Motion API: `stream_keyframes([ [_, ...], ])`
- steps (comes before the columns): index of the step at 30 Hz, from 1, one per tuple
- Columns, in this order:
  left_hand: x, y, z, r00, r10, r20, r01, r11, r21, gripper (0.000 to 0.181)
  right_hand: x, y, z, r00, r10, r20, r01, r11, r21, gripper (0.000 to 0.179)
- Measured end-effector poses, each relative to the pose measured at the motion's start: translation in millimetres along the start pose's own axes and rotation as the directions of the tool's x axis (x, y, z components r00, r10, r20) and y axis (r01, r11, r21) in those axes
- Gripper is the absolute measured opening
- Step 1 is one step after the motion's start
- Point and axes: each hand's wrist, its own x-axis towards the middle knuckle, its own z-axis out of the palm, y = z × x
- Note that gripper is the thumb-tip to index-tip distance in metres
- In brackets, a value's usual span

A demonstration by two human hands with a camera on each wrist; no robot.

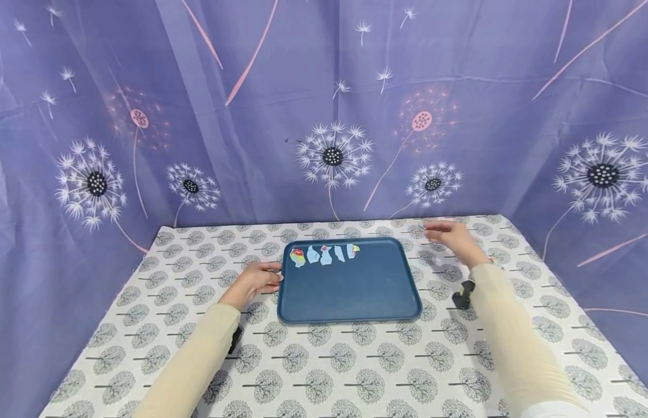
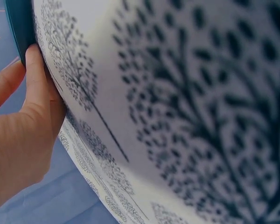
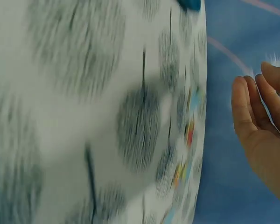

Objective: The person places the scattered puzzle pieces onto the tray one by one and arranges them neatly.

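A dark blue tray [image 1: 350, 296] lies on the patterned tablecloth. Along its far left part lie several torn-looking paper pieces [image 1: 326, 255], pale blue with some red and yellow. My left hand [image 1: 256, 280] is at the tray's left edge; in the left wrist view its fairly straight fingers [image 2: 35, 74] touch the rim. To the right of the tray, my right hand [image 1: 453, 237] is raised off the cloth. Its fingers [image 3: 242, 105] are slightly bent and the thumb is near them; I see no clear object between them.
More coloured pieces [image 3: 190, 133] lie on the cloth on the right side, mostly hidden behind the right forearm in the head view. A purple dandelion-print curtain [image 1: 261, 145] hangs behind the table and at both sides. Grey tree shapes cover the tablecloth [image 1: 318, 383].
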Motion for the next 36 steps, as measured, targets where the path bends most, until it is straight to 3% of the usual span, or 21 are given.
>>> stream_keyframes([
  [8,1.0,1.0,0.6,1.000,-0.006,-0.003,0.006,1.000,0.016,0.047,-28.1,35,-52,1.000,0.026,-0.008,-0.026,0.996,-0.081,0.064],
  [12,0.3,1.4,0.6,1.000,-0.002,-0.001,0.002,1.000,0.011,0.047,-38.4,53,-70,0.998,0.042,-0.037,-0.047,0.989,-0.143,0.068],
  [18,-0.2,1.4,0.4,1.000,-0.010,-0.004,0.009,1.000,-0.006,0.048,-54.0,75,-89,0.996,0.087,-0.031,-0.090,0.988,-0.127,0.074],
  [26,-2.6,2.9,0.1,1.000,0.003,0.001,-0.003,1.000,-0.009,0.048,-65.1,98,-100,0.988,0.151,-0.025,-0.153,0.980,-0.124,0.072],
  [36,-1.4,1.5,1.0,1.000,0.001,-0.003,-0.001,1.000,-0.008,0.047,-66.1,105,-95,0.985,0.171,-0.022,-0.172,0.971,-0.163,0.067],
])
